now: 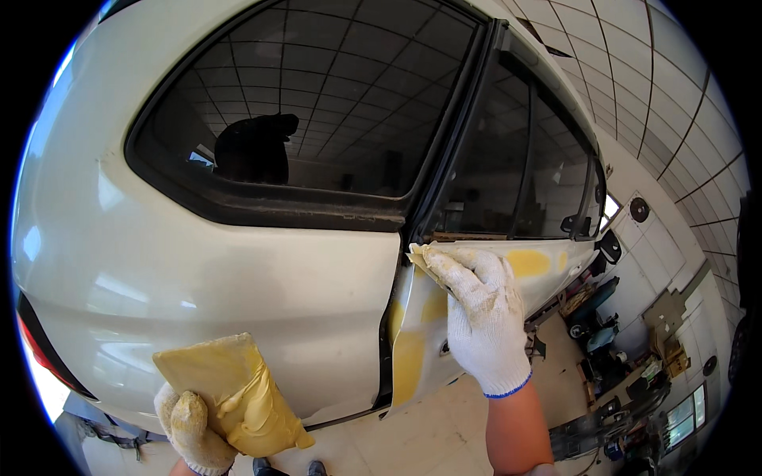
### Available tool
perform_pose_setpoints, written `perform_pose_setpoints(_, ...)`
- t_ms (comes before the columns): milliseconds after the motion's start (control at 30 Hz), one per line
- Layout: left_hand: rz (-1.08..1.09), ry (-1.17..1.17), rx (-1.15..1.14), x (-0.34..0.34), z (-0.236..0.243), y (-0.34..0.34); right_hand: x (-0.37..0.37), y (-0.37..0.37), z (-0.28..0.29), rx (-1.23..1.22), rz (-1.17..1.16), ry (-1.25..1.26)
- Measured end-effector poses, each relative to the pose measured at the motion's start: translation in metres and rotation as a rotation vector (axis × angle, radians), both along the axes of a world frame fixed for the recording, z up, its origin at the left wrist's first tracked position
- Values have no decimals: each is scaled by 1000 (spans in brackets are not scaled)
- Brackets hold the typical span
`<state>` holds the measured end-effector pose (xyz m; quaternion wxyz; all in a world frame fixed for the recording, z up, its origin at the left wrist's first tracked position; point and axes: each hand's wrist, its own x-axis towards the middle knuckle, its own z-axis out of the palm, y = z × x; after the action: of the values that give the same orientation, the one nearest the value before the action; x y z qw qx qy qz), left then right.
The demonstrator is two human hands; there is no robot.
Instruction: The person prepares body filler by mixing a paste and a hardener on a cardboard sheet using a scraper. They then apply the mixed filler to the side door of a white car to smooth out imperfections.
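My left hand (190, 428), in a white knit glove stained yellow, grips a flat yellowish mixing board (198, 366) from below. A thick smear of yellow body filler (262, 406) covers its right side. My right hand (486, 317), gloved with a blue cuff edge, is closed on a thin putty spreader (427, 268), partly hidden by the fingers. The spreader is at the upper edge of the white car's rear door (421, 341), just below the window. Yellow filler patches (528, 262) show on that door, in front of and below my right hand.
The white rear body panel (278, 293) fills the left side, under a dark side window (317, 103). A dark gap runs between panel and door. My shoes (316, 468) show on the tiled floor. Boxes (676, 361) and other clutter line the wall at right.
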<state>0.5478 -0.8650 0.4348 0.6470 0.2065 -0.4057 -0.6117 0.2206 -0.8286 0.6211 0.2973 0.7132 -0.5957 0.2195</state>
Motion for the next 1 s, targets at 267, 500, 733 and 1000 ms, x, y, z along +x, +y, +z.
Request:
perform_pose_setpoints(267,28,125,57,-5,2,3,5,18,-20,22,-36,39)
perform_pose_setpoints(500,33,92,32,-4,3,4,3,-4,10,10,-2,4)
perform_pose_setpoints(733,102,153,60,-3,-19,2,5,-8,22,74,2,12)
perform_pose_setpoints(1000,10,102,70,-5,3,4,8,-9,34,82,3,-21)
